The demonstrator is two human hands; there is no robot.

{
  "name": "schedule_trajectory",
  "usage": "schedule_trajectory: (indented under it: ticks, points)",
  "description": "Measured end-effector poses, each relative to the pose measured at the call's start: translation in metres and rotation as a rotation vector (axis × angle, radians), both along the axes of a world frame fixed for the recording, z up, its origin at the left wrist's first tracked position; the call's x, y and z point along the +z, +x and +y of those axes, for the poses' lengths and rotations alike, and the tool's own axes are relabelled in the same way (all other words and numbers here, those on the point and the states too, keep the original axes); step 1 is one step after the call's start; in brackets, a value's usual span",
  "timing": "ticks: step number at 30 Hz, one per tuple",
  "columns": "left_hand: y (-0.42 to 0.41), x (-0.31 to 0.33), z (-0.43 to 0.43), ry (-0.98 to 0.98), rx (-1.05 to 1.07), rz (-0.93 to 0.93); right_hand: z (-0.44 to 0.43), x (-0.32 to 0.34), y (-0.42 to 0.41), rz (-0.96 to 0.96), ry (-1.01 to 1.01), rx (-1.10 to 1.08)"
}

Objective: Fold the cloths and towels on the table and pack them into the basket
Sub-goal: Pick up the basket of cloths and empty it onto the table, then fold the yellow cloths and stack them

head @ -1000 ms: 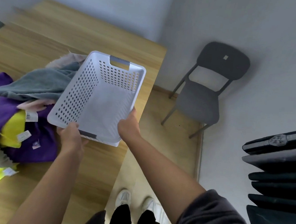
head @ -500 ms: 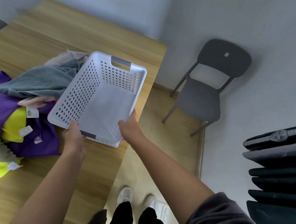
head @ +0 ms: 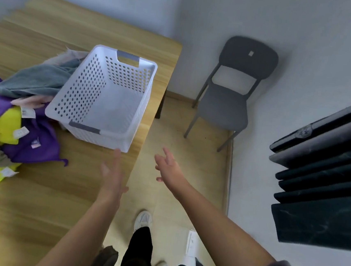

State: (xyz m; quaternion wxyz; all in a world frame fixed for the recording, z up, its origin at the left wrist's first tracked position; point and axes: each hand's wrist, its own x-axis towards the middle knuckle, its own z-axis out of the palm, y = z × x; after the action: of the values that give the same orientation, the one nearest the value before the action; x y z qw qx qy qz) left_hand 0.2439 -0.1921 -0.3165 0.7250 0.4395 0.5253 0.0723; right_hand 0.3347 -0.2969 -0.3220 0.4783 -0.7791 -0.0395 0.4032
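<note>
An empty white perforated basket (head: 82, 89) with grey handles stands on the wooden table (head: 42, 195) near its right edge. Left of it lies a heap of cloths: a grey towel (head: 36, 80), a purple cloth (head: 36, 147), a yellow cloth (head: 6, 125) with white tags, and a pale pink piece. The basket's left side touches the heap. My left hand (head: 112, 174) hovers open just in front of the basket, fingers apart. My right hand (head: 169, 168) is open too, past the table's edge over the floor. Neither hand touches anything.
A grey chair (head: 229, 99) stands by the wall to the right of the table. Dark folded panels (head: 324, 185) hang at the far right. My feet in white shoes are on the floor between table and wall.
Both hands held the basket's near rim earlier; they have let go and drawn back toward me. The basket now rests on the table beside the cloth heap.
</note>
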Motion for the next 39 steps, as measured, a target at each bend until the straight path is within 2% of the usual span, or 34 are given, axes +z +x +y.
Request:
schedule_trajectory:
  ticks: [5, 10, 19, 25, 30, 35, 39]
  points:
    - [-0.046, 0.005, -0.065, 0.132, -0.231, 0.007, -0.082, 0.000, -0.051, -0.041, 0.034, -0.065]
    - [-0.113, 0.018, -0.128, 0.199, -0.372, -0.004, -0.150, 0.007, -0.114, -0.048, 0.073, -0.164]
    - [-0.184, 0.024, -0.155, 0.247, -0.555, -0.057, -0.191, 0.023, -0.186, -0.085, 0.133, -0.295]
    - [-0.231, 0.022, -0.128, 0.283, -0.736, -0.100, -0.176, 0.014, -0.252, -0.102, 0.110, -0.389]
    - [-0.299, 0.011, -0.063, 0.331, -0.821, -0.132, -0.118, -0.004, -0.338, -0.076, 0.115, -0.492]
    - [-0.357, 0.019, -0.007, 0.369, -0.778, -0.115, -0.055, 0.000, -0.405, -0.050, 0.159, -0.418]
    - [-0.367, 0.024, 0.013, 0.373, -0.742, -0.159, -0.030, 0.013, -0.407, -0.115, 0.159, -0.373]
